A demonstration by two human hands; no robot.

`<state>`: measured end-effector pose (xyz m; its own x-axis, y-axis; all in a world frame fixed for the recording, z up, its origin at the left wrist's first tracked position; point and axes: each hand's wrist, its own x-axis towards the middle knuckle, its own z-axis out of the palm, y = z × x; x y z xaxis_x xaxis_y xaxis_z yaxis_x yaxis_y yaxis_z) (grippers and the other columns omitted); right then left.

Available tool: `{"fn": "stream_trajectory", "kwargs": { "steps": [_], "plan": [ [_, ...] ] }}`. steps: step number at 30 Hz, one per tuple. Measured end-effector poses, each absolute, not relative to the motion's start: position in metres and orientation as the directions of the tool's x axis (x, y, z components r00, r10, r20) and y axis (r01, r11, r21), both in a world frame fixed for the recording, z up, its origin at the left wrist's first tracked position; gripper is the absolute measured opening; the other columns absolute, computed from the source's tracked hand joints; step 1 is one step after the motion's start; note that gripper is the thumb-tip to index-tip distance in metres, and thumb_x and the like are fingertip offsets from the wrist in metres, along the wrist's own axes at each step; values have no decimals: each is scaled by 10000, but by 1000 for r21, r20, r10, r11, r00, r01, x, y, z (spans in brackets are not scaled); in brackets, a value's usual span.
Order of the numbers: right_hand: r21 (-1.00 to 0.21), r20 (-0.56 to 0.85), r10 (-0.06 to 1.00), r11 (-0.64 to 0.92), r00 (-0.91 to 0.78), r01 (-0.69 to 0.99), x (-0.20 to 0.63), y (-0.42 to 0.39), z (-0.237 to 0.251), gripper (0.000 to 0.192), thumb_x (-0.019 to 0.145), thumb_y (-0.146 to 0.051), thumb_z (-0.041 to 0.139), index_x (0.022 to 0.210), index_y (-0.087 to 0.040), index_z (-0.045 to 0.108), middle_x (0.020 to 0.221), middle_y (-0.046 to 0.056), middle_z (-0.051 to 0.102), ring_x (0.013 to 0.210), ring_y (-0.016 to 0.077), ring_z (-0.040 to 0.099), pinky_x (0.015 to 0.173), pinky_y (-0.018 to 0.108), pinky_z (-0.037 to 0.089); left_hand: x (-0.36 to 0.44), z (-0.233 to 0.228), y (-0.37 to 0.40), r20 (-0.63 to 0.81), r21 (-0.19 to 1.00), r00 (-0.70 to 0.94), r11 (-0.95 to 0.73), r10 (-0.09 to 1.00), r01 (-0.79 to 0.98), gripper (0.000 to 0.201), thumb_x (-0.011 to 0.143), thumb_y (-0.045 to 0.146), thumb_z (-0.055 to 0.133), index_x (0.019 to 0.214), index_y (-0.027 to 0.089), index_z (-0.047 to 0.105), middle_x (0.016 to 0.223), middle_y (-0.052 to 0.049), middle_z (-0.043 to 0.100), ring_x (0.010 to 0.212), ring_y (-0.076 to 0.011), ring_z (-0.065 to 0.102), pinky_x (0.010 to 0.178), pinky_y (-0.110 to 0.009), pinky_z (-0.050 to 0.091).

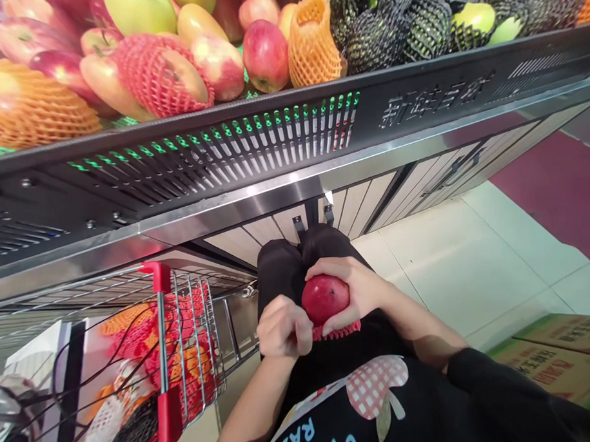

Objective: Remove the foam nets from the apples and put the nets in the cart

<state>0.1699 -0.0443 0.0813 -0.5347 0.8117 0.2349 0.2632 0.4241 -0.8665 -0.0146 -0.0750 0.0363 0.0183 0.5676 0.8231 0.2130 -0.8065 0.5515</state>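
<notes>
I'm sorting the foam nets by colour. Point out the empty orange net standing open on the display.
It is the orange foam net standing upright beside a red apple, its open mouth showing nothing inside. The red net to its left wraps a fruit.

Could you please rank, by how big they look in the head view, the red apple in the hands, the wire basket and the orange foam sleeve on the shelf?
1. Wire basket
2. Orange foam sleeve
3. Red apple

The sleeve and apple look close, and differing nearness to the camera makes their order unsure.

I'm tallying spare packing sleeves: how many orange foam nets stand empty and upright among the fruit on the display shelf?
1. The empty orange foam net stands open-topped at the shelf's middle, beside a red apple. Others may be hidden beyond the frame.
</notes>
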Motion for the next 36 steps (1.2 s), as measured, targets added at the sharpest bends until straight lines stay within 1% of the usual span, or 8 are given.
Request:
{"fn": "stream_trajectory", "kwargs": {
  "steps": [4,7,11,19,24,27,31,36],
  "plan": [
    [-921,214,771,363,-600,138,168,-41,71,746,453,-602,891,1034,-224,615,941,31,722,830,223,700,780,306,549,-14,42,-76,824,549,-34,-782,566,294,343,870,159,571,534,198,513,439,39,494,414,-104,428,448,-274,336],
    [-902,216,765,394,-607,176,169,-40,72,797,415,-591,901,1050,-215,600,943,37,711,807,219,693,749,300,540,-6,44,-69,582,809,-229,-530,780,252,372,858,172,632,523,188,470,484,55,411,476,-92,390,492,-263,302],
    [-844,156,766,431,-624,319,171,-43,81,684,535,-518,862,1087,-217,593,971,40,706,825,217,688,734,303,529,5,38,-62,199,977,-218,-210,955,-25,223,847,330,673,744,196,528,734,32,455,610,-94,422,562,-237,357],
    [-826,184,796,443,-576,348,174,-43,79,650,556,-379,815,1143,-279,554,1109,29,696,930,230,690,777,321,538,17,23,-70,-231,891,124,261,965,-372,491,937,605,404,1030,191,653,981,-40,666,988,-201,609,923,-322,476],
    [-850,301,795,474,-527,229,178,-35,71,561,578,-396,813,1075,-260,590,1083,47,662,960,233,655,830,352,536,24,21,-80,-266,893,116,290,957,-344,506,942,610,410,1092,198,662,1083,-55,688,1046,-221,617,961,-348,472],
    [-878,349,864,437,-363,196,177,-33,58,661,540,-525,862,1071,-229,603,1096,70,643,720,159,590,632,306,497,26,27,-82,-144,957,28,146,989,-250,447,982,539,369,1102,212,649,1071,-42,673,1010,-198,609,933,-320,457],
    [-932,300,949,313,-96,185,176,-34,45,539,665,-724,716,767,-211,587,716,-24,563,501,90,371,469,264,321,24,36,-78,20,996,-110,-30,994,-90,450,974,565,364,1086,219,629,1047,-44,652,967,-195,605,867,-308,460],
    [-932,215,928,287,-303,219,180,-34,52,527,577,-653,824,625,-202,556,544,-67,494,491,95,418,470,251,342,15,38,-70,107,994,-250,-103,962,32,509,937,642,372,1091,208,591,1056,-67,625,984,-217,599,880,-336,461]
  ]
}}
